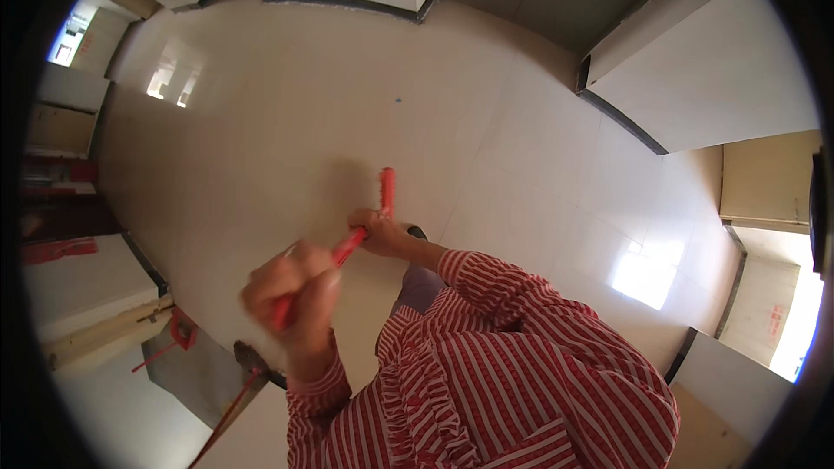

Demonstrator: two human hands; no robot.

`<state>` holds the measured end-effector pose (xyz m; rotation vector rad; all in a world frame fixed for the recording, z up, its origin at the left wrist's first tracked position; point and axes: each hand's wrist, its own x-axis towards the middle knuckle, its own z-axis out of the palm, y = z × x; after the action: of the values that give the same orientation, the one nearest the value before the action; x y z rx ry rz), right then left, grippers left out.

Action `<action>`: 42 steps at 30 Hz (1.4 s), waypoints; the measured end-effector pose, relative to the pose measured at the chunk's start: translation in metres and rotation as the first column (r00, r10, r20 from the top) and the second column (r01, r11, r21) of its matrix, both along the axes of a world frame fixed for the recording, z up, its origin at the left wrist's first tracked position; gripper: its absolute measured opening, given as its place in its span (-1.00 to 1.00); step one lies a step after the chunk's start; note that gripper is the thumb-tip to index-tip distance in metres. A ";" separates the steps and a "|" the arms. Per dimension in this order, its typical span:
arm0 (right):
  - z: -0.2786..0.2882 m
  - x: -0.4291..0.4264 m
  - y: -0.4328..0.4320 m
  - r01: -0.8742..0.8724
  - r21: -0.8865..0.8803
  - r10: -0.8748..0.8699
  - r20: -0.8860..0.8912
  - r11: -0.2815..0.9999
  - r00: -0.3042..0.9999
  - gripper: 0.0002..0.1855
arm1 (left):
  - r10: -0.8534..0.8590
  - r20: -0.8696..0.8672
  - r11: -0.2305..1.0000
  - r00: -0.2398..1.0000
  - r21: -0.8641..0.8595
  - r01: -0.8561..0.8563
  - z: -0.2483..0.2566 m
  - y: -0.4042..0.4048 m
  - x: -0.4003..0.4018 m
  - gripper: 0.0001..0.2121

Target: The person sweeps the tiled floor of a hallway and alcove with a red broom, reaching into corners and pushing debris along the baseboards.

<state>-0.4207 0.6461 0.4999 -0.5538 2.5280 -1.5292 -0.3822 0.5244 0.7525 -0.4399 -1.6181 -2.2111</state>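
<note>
My left hand (293, 293), blurred, is closed around the upper end of a red long handle (350, 246). Lower down, my right hand (378, 234) grips the same handle. Beyond the right hand a narrow red head (388, 185) with a rough, bristly left edge shows near the tiled floor (273, 117). It looks like a floor brush or wiper; whether it touches the floor I cannot tell. One dark shoe (417, 232) shows just behind my right wrist.
White walls with dark skirting (342, 5) bound the floor. A doorway with a wooden door (769, 176) is at right. At lower left are a red dustpan-like item (182, 329) and a dark broom-like head (251, 359) with a red stick. A small blue speck (399, 100) lies ahead.
</note>
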 end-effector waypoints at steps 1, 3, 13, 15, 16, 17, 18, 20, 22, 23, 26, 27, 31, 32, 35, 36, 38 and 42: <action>0.019 -0.042 -0.063 -0.002 0.040 0.002 0.018 0.999 1.000 -0.78 | -0.017 -0.029 0.999 0.999 0.027 0.018 0.009 -0.078 -0.040 -0.74; 0.051 -0.129 -0.183 -0.015 0.114 0.009 0.054 0.993 0.999 -0.75 | -0.032 -0.072 0.997 0.997 0.074 0.037 0.017 -0.222 -0.131 -0.78; 0.018 -0.510 -0.382 0.494 0.562 -0.391 -0.303 0.664 0.869 -0.68 | -0.408 0.302 0.913 0.862 0.133 0.386 -0.065 -0.536 -0.520 -0.85; 0.006 -0.537 -0.339 0.542 0.518 -0.433 -0.326 0.662 0.840 -0.69 | -0.472 0.347 0.881 0.810 0.163 0.444 -0.075 -0.506 -0.547 -0.82; 0.005 -0.547 -0.316 0.553 0.499 -0.462 -0.304 0.668 0.833 -0.70 | -0.484 0.338 0.874 0.807 0.138 0.466 -0.086 -0.487 -0.556 -0.82; 0.004 -0.557 -0.294 0.577 0.491 -0.495 -0.301 0.653 0.815 -0.71 | -0.496 0.334 0.868 0.802 0.149 0.474 -0.088 -0.464 -0.565 -0.82; 0.001 -0.567 -0.273 0.562 0.476 -0.471 -0.308 0.676 0.827 -0.72 | -0.481 0.338 0.875 0.809 0.137 0.464 -0.089 -0.445 -0.570 -0.81; -0.003 -0.575 -0.219 0.542 0.457 -0.437 -0.321 0.705 0.840 -0.73 | -0.472 0.348 0.879 0.810 0.121 0.461 -0.089 -0.390 -0.574 -0.80; -0.012 -0.593 -0.168 0.434 0.411 -0.286 -0.373 0.802 0.882 -0.72 | -0.278 0.450 0.959 0.849 0.083 0.271 -0.091 -0.340 -0.574 -0.77; -0.016 -0.597 -0.148 0.440 0.407 -0.250 -0.441 0.801 0.862 -0.71 | -0.278 0.432 0.960 0.858 0.109 0.257 -0.097 -0.325 -0.577 -0.76; -0.061 -0.570 -0.130 0.344 0.541 -0.122 -0.404 0.767 0.907 -0.70 | -0.109 0.323 0.991 0.940 -0.043 0.130 -0.098 -0.294 -0.547 -0.76; -0.070 -0.564 -0.148 0.291 0.420 -0.110 -0.404 0.860 0.908 -0.71 | -0.037 0.295 0.996 0.955 -0.065 0.059 -0.092 -0.294 -0.529 -0.76; -0.071 -0.497 -0.180 0.243 0.285 -0.119 -0.391 0.927 0.913 -0.70 | 0.102 0.084 0.976 0.991 -0.199 -0.084 -0.068 -0.247 -0.447 -0.75; -0.070 -0.482 -0.176 0.259 0.310 -0.102 -0.442 0.915 0.891 -0.68 | 0.117 0.070 0.973 0.991 -0.210 -0.100 -0.055 -0.229 -0.430 -0.75; -0.005 -0.447 -0.211 0.090 0.155 -0.050 -0.245 0.984 0.968 -0.63 | 0.177 -0.023 0.951 0.984 -0.255 -0.177 -0.001 -0.235 -0.392 -0.77; 0.023 -0.437 -0.229 0.076 0.103 -0.057 -0.177 0.992 0.982 -0.65 | 0.213 -0.032 0.953 0.977 -0.211 -0.215 0.019 -0.243 -0.384 -0.77; 0.086 -0.419 -0.261 0.051 0.056 -0.044 -0.119 0.997 0.992 -0.68 | 0.360 -0.088 0.895 0.929 -0.249 -0.370 0.064 -0.272 -0.373 -0.79; 0.171 -0.434 -0.348 0.033 0.219 0.013 -0.207 0.975 0.978 -0.77 | 0.382 -0.121 0.924 0.916 0.014 -0.383 0.129 -0.386 -0.386 -0.72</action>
<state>-0.8546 0.2979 0.6712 -0.7001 2.8125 -1.2246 -0.7677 0.1389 0.8810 -0.2287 -1.5029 -1.8485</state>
